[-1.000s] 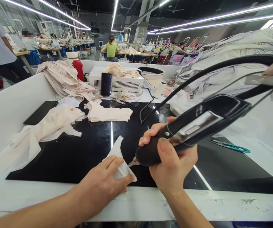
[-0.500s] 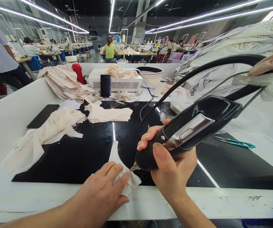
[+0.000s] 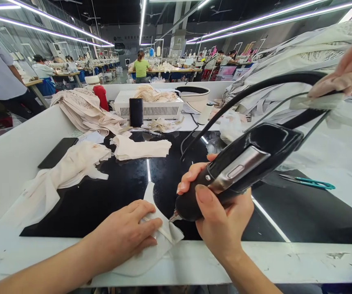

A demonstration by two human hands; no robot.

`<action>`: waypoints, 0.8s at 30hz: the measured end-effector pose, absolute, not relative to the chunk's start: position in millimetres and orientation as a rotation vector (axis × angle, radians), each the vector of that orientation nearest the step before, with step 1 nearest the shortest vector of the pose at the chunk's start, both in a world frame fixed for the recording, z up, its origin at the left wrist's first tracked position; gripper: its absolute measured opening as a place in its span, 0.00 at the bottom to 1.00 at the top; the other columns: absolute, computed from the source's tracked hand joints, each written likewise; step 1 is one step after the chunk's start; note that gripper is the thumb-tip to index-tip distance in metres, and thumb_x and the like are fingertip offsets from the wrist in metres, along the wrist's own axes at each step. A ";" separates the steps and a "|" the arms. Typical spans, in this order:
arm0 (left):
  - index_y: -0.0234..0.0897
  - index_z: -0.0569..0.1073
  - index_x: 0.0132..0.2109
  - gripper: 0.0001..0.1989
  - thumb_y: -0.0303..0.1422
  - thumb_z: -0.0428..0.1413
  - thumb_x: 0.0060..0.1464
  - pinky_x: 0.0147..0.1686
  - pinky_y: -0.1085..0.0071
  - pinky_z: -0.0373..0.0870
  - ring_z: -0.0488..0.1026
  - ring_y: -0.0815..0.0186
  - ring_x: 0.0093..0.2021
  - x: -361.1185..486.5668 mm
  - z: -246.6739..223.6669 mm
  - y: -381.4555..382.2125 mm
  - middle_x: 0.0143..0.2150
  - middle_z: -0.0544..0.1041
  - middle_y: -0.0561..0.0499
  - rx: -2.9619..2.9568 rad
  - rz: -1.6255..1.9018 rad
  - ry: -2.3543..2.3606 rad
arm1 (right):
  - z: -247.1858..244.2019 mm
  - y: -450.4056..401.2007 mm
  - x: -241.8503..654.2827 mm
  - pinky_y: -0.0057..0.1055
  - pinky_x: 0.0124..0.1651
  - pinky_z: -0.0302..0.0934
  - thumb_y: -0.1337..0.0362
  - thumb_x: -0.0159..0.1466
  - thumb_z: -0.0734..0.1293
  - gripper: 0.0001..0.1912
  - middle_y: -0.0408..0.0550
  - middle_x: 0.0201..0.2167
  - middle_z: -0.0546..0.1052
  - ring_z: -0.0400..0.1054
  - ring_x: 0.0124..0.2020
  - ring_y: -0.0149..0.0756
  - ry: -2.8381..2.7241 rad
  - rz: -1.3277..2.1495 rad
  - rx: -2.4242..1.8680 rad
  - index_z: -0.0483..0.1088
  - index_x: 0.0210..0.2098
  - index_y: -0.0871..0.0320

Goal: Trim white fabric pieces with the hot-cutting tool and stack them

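Note:
My right hand (image 3: 221,220) is wrapped around a black corded hand tool (image 3: 243,163) with a silver side panel. Its pointed metal tip (image 3: 173,217) touches or nearly touches the edge of a white fabric piece (image 3: 149,261) at the front of the black work surface (image 3: 102,208). On that fabric rests my left hand (image 3: 123,230), fingers stretched out and pressing it down. One corner of the fabric stands folded up beside the tip. The fabric's narrow end points away from me, and its wide part hangs over the white front edge.
Cream fabric pieces (image 3: 142,148) and a bunched cloth pile (image 3: 71,163) lie behind and left. Green-handled thread snips (image 3: 309,182) sit right. A phone (image 3: 136,112) leans on a white vented box (image 3: 151,108). Another hand (image 3: 344,77) is by the tool's cable (image 3: 255,87), upper right.
My left hand has slid slightly left and back on the fabric, uncovering more of it. More of the wide part shows at the front edge. The tool has hardly moved.

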State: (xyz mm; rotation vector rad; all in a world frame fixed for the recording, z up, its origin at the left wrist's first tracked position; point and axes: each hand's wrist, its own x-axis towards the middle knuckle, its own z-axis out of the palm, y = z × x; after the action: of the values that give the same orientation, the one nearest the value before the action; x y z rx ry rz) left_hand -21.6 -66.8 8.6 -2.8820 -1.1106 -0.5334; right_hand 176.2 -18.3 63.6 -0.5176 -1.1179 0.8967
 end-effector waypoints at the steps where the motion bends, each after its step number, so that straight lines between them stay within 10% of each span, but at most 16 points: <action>1: 0.38 0.74 0.60 0.18 0.34 0.68 0.69 0.54 0.60 0.86 0.82 0.54 0.53 -21.8 8.2 -67.0 0.57 0.79 0.42 -2.892 -0.532 -1.118 | 63.4 -18.5 176.3 0.27 0.24 0.70 0.61 0.64 0.82 0.17 0.37 0.32 0.82 0.69 0.20 0.27 -1.122 0.899 -0.520 0.74 0.45 0.50; 24: 0.38 0.77 0.65 0.22 0.34 0.69 0.68 0.59 0.56 0.84 0.79 0.51 0.57 -18.5 2.9 -70.0 0.60 0.76 0.39 -2.926 -0.636 -1.187 | 60.2 -2.7 160.5 0.28 0.29 0.74 0.57 0.65 0.81 0.16 0.38 0.33 0.81 0.75 0.26 0.31 -1.122 0.875 -0.530 0.73 0.44 0.50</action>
State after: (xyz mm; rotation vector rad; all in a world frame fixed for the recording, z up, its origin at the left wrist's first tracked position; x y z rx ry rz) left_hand -18.5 -70.0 2.9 -2.9256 -1.1869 -0.6358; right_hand 160.5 -2.7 60.2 -0.5302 -1.1215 0.8746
